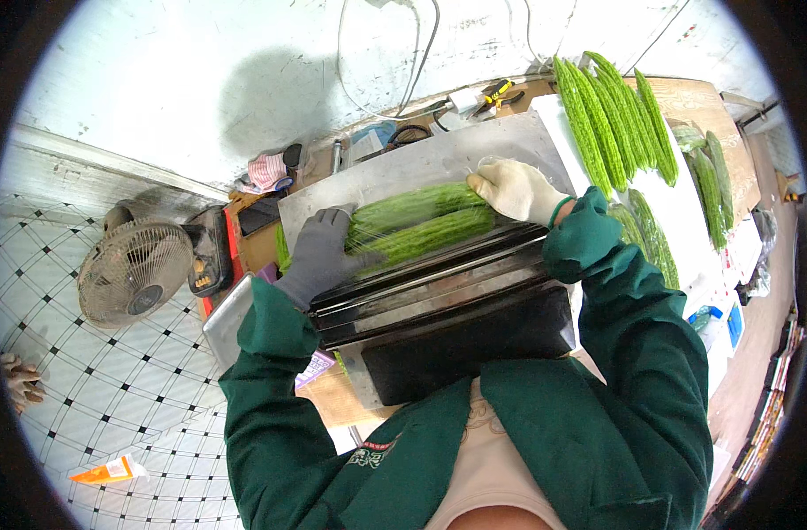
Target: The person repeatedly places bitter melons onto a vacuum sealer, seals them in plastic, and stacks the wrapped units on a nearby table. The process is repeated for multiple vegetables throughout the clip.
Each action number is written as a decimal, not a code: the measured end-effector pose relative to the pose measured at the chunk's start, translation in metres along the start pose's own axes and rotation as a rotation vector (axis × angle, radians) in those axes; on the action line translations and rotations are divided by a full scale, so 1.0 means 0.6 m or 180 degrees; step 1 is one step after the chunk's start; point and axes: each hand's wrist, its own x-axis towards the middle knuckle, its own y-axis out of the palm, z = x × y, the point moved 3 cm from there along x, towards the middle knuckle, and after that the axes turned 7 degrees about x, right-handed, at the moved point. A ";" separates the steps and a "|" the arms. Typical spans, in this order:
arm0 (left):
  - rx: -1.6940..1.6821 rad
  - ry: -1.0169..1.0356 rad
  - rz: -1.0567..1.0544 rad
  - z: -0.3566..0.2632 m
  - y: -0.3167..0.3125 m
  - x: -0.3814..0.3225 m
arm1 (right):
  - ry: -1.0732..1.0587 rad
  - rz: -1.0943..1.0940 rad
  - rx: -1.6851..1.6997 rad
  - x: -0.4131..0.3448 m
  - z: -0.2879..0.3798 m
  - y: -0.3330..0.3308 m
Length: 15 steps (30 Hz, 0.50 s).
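Observation:
Two green bitter gourds lie side by side under clear plastic film on the metal top of a film-wrapping machine. My left hand, in a grey glove, grips their left end, with its thumb along the near gourd. At the far right end, my right hand, in a pale glove, holds the end of the pack; its fingertips are partly hidden. Just below the gourds runs the black slotted bar of the machine, with a dark front panel nearer my body.
Several unwrapped bitter gourds rest on a white board at right, with wrapped ones nearer me. More gourds lie beyond. A fan stands at left. Pliers and cables lie behind the machine.

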 end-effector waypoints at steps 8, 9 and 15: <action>0.0586 0.0124 0.0659 -0.023 -0.027 0.006 | 0.0194 0.0231 -0.0066 0.009 0.005 -0.006; 0.0616 0.0140 0.0575 -0.025 -0.028 0.004 | 0.0077 0.0158 -0.0126 0.008 0.004 -0.007; -0.0475 -0.0280 0.0543 -0.013 -0.036 -0.002 | -0.0273 0.0119 0.0234 -0.009 0.006 -0.018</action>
